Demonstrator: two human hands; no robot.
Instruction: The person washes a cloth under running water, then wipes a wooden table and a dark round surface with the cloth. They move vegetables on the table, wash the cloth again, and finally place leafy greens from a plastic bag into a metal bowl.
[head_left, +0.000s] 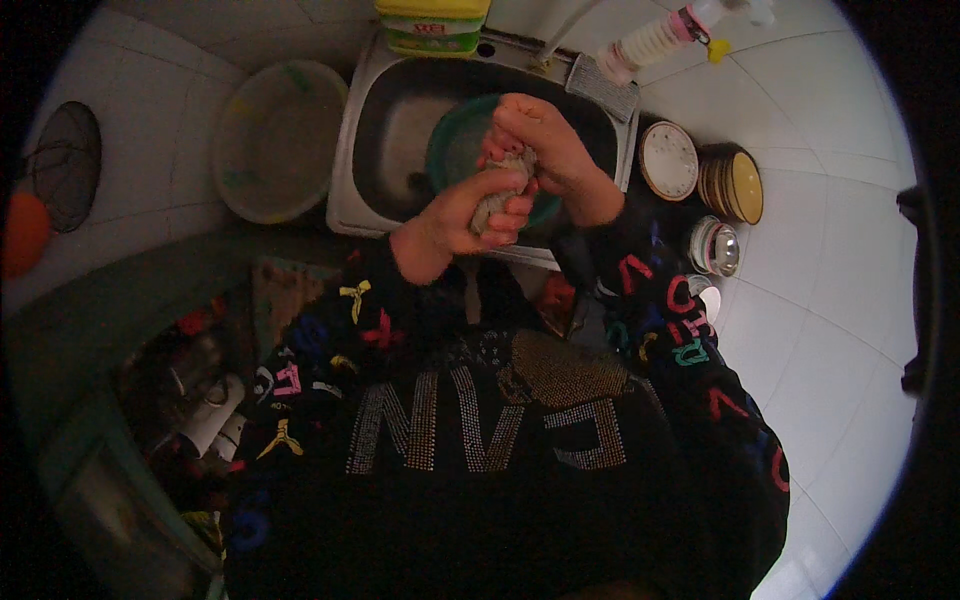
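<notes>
Both of my hands grip a crumpled, greyish wet-looking cloth (491, 210) above the sink. My left hand (469, 214) wraps around its lower end, with the thumb across the top. My right hand (536, 139) is closed in a fist on the upper end, a little farther off. The cloth looks bunched and twisted between them. Beneath the hands a green plastic basin (454, 139) sits in the stainless steel sink (394, 112), partly hidden by my hands and wrists.
A large pale plastic tub (281, 142) stands left of the sink. A yellow-green package (433, 30) and a folded grey cloth (602, 86) lie along the back rim, near a faucet hose (637, 56). Stacked bowls (727, 184), a plate (669, 161) and glass jars (716, 247) line the right side.
</notes>
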